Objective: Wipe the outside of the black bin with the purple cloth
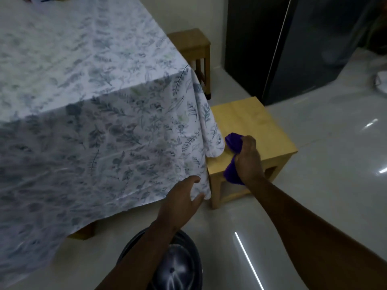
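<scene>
- Left hand [182, 197] lies loosely open against the tablecloth [104, 122] edge, holding nothing.
- Bin [178, 264]: black, glossy, domed lid, on the floor under the left forearm.
- Right hand [248, 158] is closed round the bunched purple cloth [233, 141] above the stool [251, 122]; best to bring it down and spread it flat before wiping.
</scene>
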Tool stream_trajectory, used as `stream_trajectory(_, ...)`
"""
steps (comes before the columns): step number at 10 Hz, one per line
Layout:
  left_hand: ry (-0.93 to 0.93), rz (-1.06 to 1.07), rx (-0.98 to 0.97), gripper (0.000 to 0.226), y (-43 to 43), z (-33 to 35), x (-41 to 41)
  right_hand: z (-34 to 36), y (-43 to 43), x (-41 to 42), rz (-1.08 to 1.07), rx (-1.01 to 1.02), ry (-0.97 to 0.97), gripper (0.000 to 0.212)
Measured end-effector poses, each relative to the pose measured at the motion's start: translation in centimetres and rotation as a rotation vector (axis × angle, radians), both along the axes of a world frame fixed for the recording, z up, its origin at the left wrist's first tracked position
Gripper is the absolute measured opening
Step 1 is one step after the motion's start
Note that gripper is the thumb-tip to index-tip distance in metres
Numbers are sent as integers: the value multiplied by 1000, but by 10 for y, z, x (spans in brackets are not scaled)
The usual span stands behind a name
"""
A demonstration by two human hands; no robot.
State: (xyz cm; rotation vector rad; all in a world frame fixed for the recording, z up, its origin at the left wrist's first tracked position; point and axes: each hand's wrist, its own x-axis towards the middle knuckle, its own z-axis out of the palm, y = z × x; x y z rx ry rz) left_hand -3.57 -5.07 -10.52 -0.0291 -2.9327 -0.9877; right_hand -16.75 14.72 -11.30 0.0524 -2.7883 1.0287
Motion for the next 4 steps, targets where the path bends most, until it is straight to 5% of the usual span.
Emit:
stream_trajectory(1, -2, 7, -13, 42, 1, 11, -7, -1, 1, -10, 98, 258, -92, 42)
stream_trajectory(2, -32, 8, -11, 43, 6, 21, -7, 8, 4, -2, 205, 486, -231, 60)
stream_trajectory(3, -61, -1, -19, 46, 8, 42, -4, 34, 12, 13, 266, 500, -247, 64)
stream_trajectory(4, -11, -15, 5, 45, 8, 84, -9, 85, 7, 37, 194, 240, -13, 48)
